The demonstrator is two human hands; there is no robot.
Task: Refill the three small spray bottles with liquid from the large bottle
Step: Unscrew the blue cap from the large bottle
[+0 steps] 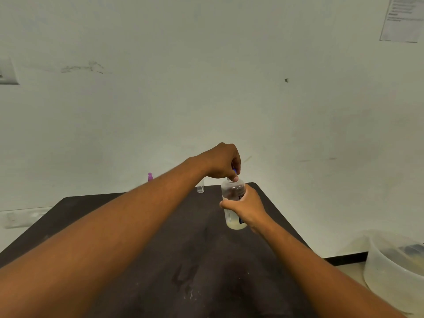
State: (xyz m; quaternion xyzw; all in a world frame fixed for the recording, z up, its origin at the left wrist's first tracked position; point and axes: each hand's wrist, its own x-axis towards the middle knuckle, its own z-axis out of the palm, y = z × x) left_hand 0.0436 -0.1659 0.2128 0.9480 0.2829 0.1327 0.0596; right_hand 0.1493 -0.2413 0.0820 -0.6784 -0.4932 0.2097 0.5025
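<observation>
From your head camera, your right hand (246, 208) wraps the middle of the large bottle (233, 203), fingers curled round its clear body in a firm grip, and the bottle stands upright on the dark worktop (128, 237) near its far right corner, with pale liquid filling only the lowest part. Your left hand (223, 162) reaches across from the left and sits over the bottle's mouth, fingers bunched downward with the fingertips (235, 179) at the neck; a small blue piece (234, 171) shows between those fingers, pinched in the grip, though you cannot tell from here whether it is a cap or a nozzle, nor whether it is seated on the neck or just above it. Behind your left wrist, at the worktop's back edge, a small clear bottle (200, 188) stands upright without a top. Further left, a purple-topped spray bottle (150, 177) peeks above your left forearm, its body hidden. A third small bottle cannot be made out. At the lower right, off the worktop, sits a translucent plastic tub (387, 269) with something dark inside. A printed sheet (402, 19) hangs on the wall at the upper right.
</observation>
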